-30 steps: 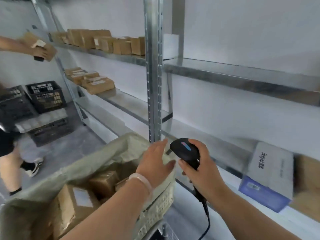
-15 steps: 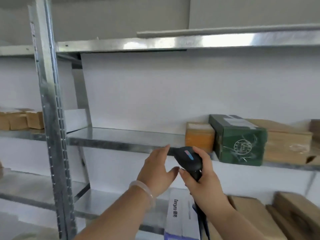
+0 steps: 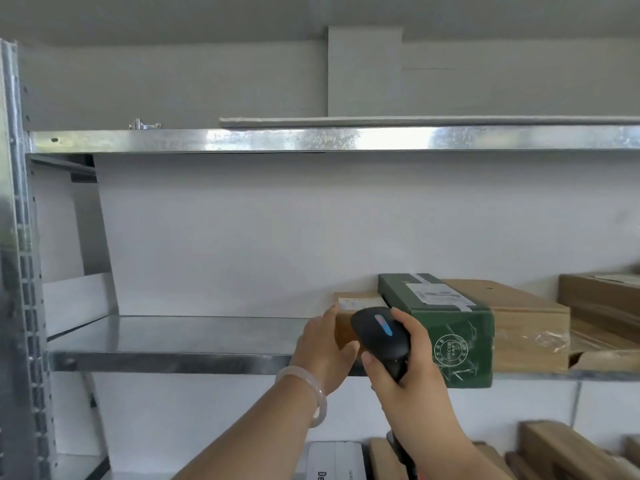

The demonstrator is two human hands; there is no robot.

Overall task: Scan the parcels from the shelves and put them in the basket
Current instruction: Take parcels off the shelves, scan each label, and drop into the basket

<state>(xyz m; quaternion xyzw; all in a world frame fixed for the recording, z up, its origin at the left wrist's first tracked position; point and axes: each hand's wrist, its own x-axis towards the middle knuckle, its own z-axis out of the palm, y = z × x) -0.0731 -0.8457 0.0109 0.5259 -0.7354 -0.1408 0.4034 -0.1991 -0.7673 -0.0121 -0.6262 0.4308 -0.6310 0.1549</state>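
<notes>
A small brown parcel [image 3: 360,301] with a white label stands on the metal shelf [image 3: 173,341], left of a dark green box [image 3: 446,327]. My left hand [image 3: 323,351] reaches up to the small parcel, its straight fingers touching the parcel's left side. My right hand [image 3: 405,368] grips a black barcode scanner [image 3: 381,336] with a blue light, held just in front of the small parcel and the green box. The basket is out of view.
Larger brown cartons [image 3: 526,323] stand right of the green box, with more [image 3: 602,299] at the far right. Below are a white box [image 3: 334,460] and several cartons [image 3: 561,448]. A steel upright [image 3: 17,271] stands at the left; an upper shelf [image 3: 311,138] spans above.
My view has swung up and right from the basket to the shelf. Both hands rose with the scanner, and my left hand now reaches the small brown parcel.
</notes>
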